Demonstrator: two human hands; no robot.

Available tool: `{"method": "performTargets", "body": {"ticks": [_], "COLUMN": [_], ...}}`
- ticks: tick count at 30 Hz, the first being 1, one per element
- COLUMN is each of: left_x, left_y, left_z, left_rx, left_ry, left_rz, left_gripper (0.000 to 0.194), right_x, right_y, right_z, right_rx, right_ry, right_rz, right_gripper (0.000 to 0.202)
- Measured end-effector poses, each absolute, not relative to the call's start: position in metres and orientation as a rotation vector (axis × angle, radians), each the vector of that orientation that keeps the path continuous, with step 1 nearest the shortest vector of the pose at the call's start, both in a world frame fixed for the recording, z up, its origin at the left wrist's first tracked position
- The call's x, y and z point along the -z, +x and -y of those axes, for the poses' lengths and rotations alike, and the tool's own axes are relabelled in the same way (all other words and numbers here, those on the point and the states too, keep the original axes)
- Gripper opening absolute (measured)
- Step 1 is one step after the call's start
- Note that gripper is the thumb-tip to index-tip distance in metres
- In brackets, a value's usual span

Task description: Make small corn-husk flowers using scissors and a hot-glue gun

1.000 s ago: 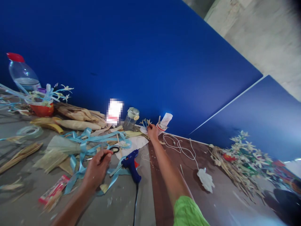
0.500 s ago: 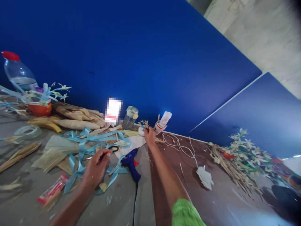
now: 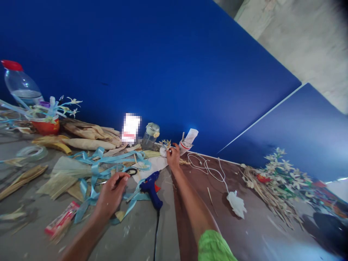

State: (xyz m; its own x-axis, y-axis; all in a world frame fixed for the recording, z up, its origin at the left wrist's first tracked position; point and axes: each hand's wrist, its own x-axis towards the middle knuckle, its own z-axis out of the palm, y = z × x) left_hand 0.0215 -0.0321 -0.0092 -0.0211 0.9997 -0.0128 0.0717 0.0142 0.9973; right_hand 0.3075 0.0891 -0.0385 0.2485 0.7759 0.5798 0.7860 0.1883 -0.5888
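My left hand hovers over the blue ribbon, its fingers curled and pressed together. Whatever they may hold is hidden. Just beyond its fingertips lies a black scissors handle. My right hand reaches to the back of the table, thumb and index finger parted. It is beside a round white object with small pale flowers above it; whether it touches them I cannot tell. A blue glue gun lies between my two forearms, its cord running toward me.
A white cup and a clear lidded jar stand along the blue partition. Dried husks, a tape roll and a red bowl are left. A white cable and a flower bunch are right.
The fingers of my right hand have parted, with the index finger now raised; before, they were pinched by the small flowers. My left hand has stayed put.
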Motion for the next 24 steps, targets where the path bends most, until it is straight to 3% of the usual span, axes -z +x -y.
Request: {"method": "performTargets", "body": {"ticks": [6,19,24], "left_x": [0.009,-0.003,-0.011], "left_y": [0.022,0.023,0.022], "left_z": [0.032,0.034,0.033], "left_rx": [-1.169,-1.233,-1.341], "left_ry": [1.206,1.201,1.138], "left_rz": [-1.284,-1.257,-1.173], "left_gripper": [0.035,0.036,0.038], "right_x": [0.031,-0.007,-0.026], "right_y": [0.314,0.28,0.225], "right_z": [-0.093,-0.053,-0.007], "right_rx": [-0.151,-0.484,-0.987], "right_ry": [-1.478,-1.3,-1.089], "right_rz": [1.545,1.284,1.212], "right_gripper": [0.003,0.029,0.022]}}
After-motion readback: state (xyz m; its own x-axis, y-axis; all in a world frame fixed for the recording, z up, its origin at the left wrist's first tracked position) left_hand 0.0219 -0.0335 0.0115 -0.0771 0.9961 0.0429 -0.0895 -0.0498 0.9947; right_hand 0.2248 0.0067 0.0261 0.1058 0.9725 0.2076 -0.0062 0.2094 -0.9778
